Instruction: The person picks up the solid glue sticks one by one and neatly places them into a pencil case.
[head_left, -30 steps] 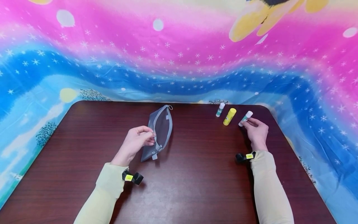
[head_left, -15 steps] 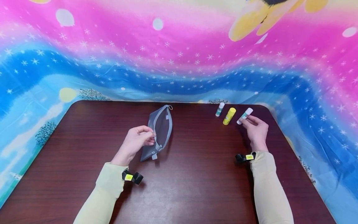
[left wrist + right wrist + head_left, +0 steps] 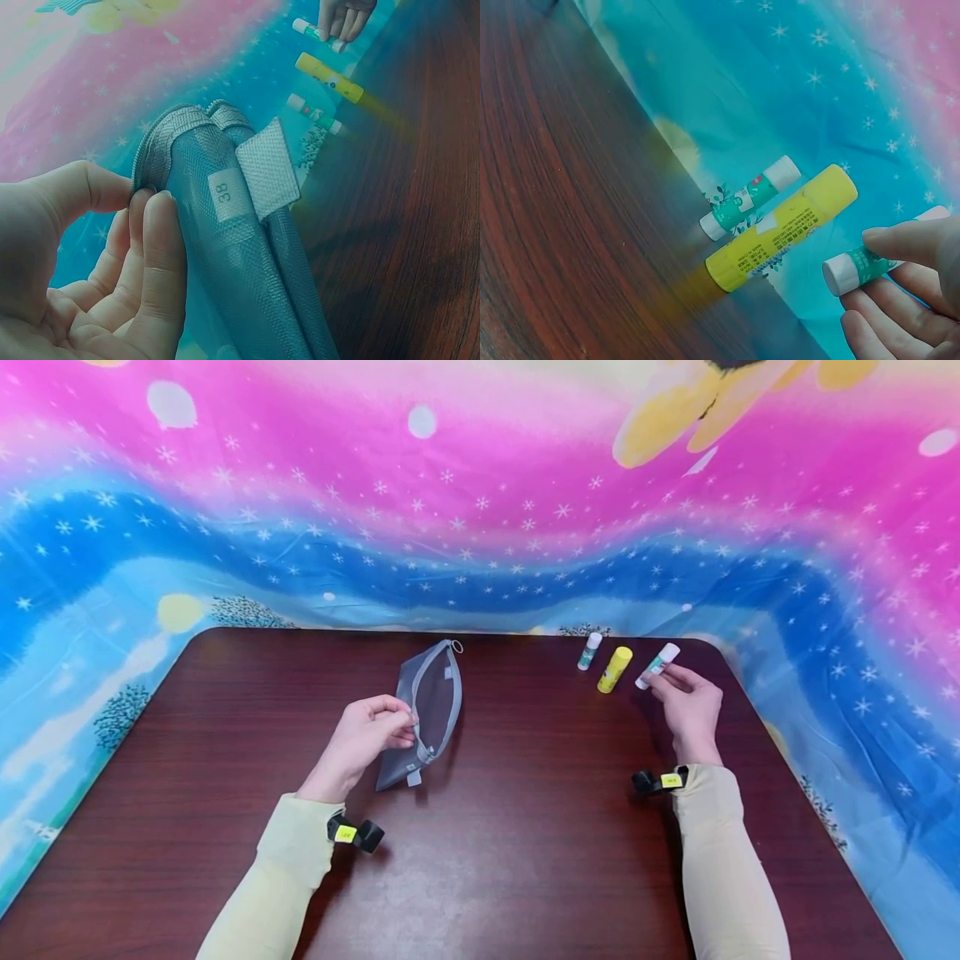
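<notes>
Pinching the left rim of one unzipped grey pouch [image 3: 232, 277], the left hand [image 3: 367, 735] has its mouth gaping, a small white label [image 3: 448, 673] showing inside. The right hand [image 3: 690, 710] grips a tilted white-capped green glue stick [image 3: 663, 660]. Beyond, one yellow glue stick [image 3: 615, 670] and a second white-capped one [image 3: 589, 652] stand on the table [image 3: 525, 810]: three sticks, all outside the pouch.

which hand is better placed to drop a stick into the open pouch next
Probably the right hand: it holds a green-and-white stick, while the left hand is occupied, pinching the edge of the grey pouch, whose mouth is open.
</notes>
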The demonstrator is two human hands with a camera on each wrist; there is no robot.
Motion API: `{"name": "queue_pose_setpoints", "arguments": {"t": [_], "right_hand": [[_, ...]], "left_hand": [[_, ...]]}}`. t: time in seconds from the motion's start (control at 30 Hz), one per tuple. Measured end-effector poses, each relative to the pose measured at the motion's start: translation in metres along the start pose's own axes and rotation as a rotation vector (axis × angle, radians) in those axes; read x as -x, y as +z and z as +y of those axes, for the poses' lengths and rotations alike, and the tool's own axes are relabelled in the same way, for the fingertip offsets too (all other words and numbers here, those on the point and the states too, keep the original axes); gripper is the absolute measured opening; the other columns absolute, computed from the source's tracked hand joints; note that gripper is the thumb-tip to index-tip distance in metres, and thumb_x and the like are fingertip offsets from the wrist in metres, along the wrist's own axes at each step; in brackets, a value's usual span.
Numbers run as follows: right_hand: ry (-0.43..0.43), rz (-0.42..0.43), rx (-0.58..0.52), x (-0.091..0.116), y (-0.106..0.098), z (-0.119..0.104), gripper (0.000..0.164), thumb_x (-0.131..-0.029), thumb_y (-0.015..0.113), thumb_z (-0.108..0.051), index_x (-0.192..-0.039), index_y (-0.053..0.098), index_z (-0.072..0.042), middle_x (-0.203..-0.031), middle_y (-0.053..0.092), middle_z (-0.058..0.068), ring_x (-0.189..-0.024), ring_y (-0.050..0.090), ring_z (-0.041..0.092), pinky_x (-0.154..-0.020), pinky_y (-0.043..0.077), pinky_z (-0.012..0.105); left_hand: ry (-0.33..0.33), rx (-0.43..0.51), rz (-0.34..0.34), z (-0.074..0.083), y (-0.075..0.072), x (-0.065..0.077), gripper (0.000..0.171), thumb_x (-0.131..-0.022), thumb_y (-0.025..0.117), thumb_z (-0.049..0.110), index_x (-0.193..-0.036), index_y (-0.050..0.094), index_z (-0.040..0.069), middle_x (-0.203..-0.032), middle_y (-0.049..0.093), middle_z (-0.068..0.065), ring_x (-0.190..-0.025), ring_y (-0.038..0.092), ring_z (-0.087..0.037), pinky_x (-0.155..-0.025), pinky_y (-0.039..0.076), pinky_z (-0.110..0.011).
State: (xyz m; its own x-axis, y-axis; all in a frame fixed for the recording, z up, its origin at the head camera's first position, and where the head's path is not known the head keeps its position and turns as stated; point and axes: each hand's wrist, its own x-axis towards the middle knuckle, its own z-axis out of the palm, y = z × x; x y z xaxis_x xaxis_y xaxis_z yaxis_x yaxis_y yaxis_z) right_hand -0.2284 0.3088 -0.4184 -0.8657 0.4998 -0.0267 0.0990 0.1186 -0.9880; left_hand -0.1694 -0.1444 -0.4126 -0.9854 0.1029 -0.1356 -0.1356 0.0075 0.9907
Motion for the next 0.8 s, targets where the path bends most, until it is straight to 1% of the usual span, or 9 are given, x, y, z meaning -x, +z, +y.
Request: {"name": "queue_pose_setpoints", "arguments": {"t": [0.17, 0.33, 0.5, 0.63, 0.8], "right_hand": [[-0.008, -0.007, -0.007, 0.003, 0.002, -0.004, 0.047, -0.085, 0.085, -0.016, -0.128, 0.07, -0.002, -0.107, 0.07, 0.004, -0.09, 0.069, 0.009, -0.094, 0.055, 0.032], [-0.017, -0.013, -0.022, 0.008, 0.004, -0.01, 0.047, -0.086, 0.084, -0.016, -0.128, 0.069, -0.002, -0.109, 0.07, 0.005, -0.092, 0.069, 0.01, -0.093, 0.055, 0.028], [-0.023, -0.018, -0.046, 0.012, 0.007, -0.015, 0.047, -0.085, 0.085, -0.014, -0.127, 0.07, -0.001, -0.106, 0.07, 0.004, -0.092, 0.069, 0.011, -0.088, 0.056, 0.025], [-0.047, -0.02, -0.081, 0.013, 0.009, -0.017, 0.045, -0.084, 0.085, -0.011, -0.125, 0.07, 0.001, -0.101, 0.071, 0.002, -0.09, 0.07, 0.011, -0.082, 0.057, 0.021], [-0.076, -0.023, -0.106, 0.015, 0.013, -0.018, 0.044, -0.083, 0.086, -0.01, -0.123, 0.071, 0.002, -0.098, 0.072, 0.002, -0.089, 0.07, 0.012, -0.081, 0.058, 0.022]], "left_hand": [[0.007, 0.005, 0.0, 0.0, 0.0, 0.0, 0.012, -0.097, 0.065, 0.005, -0.102, 0.066, -0.005, -0.09, 0.073, -0.013, -0.074, 0.068, -0.02, -0.073, 0.062, -0.032], [0.005, -0.004, 0.005, 0.001, 0.0, 0.0, 0.013, -0.097, 0.065, 0.006, -0.104, 0.066, -0.005, -0.091, 0.073, -0.013, -0.074, 0.068, -0.02, -0.073, 0.062, -0.032], [0.002, -0.009, 0.005, 0.001, 0.0, 0.0, 0.015, -0.097, 0.065, 0.006, -0.105, 0.066, -0.006, -0.091, 0.073, -0.014, -0.075, 0.068, -0.021, -0.074, 0.062, -0.032], [0.002, -0.009, 0.001, 0.001, 0.0, 0.0, 0.015, -0.097, 0.065, 0.006, -0.105, 0.066, -0.006, -0.092, 0.073, -0.014, -0.075, 0.068, -0.02, -0.074, 0.061, -0.032], [-0.001, 0.001, 0.002, 0.001, -0.001, 0.0, 0.014, -0.097, 0.065, 0.006, -0.105, 0.066, -0.006, -0.091, 0.073, -0.015, -0.074, 0.068, -0.02, -0.074, 0.061, -0.032]]}}
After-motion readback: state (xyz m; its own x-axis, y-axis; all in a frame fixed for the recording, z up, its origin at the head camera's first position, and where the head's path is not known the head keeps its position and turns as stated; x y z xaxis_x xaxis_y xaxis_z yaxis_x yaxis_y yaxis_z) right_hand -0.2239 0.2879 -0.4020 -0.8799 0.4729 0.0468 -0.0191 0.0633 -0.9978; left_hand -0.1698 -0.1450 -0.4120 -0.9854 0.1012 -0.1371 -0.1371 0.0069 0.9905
